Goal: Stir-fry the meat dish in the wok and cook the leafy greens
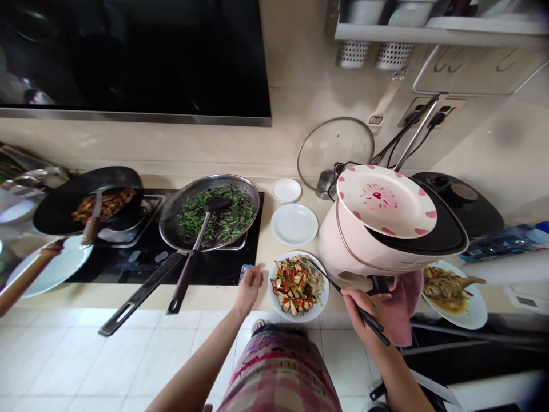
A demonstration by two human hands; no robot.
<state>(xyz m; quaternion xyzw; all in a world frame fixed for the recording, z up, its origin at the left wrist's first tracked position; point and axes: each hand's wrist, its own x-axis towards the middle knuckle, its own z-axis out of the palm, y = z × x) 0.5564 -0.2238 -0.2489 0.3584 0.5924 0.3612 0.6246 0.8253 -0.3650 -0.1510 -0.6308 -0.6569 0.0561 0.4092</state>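
My right hand point(364, 315) grips a pair of black chopsticks point(326, 276). Their tips reach to the right side of a white plate point(273, 300) of chopped food point(295, 286), with orange, dark and pale pieces and a pale shredded heap. Left of that plate, my left hand point(250, 289) hovers by the stove's front corner, fingers loosely curled and holding nothing that I can see. Just behind it shows a small blue-and-white patch point(245, 271). A steel pan point(165, 220) of leafy greens point(201, 220) sits on the stove, a black spatula point(199, 234) resting in it.
Two small white dishes point(294, 224) stand behind the food plate. A pink cooker point(343, 246) on the right carries a heart-patterned plate point(403, 200). Beyond is a plate of fish point(450, 289). A dark wok point(55, 200) is at left; pan handles point(141, 292) jut past the counter edge.
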